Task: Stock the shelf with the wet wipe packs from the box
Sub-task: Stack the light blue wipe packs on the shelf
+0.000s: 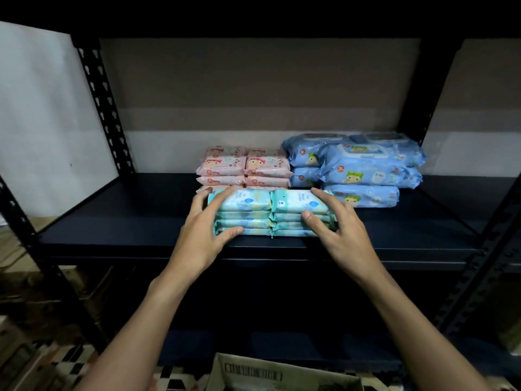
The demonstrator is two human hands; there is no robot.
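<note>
Teal wet wipe packs (255, 211): two stacks side by side, four packs high where countable, at centre frame near the front edge of the shelf board; the stacks touch each other.
Shelf (127, 218): dark board in a black metal frame, perforated upright (101, 100) at upper left.
Left hand (203, 235): fingers spread over the top and left end of the left stack, thumb against its lowest pack at the front; clasps the stack.
Right hand (338, 232): fingers spread over the top right of the right stack, thumb on its front face; clasps the stack.
Pink packs (245, 167): stacked just behind the teal ones.
Blue packs (363, 170): larger, piled right of the pink ones.
Box (253, 372): cardboard, barcode label, bottom centre of frame; contents not discernible.
</note>
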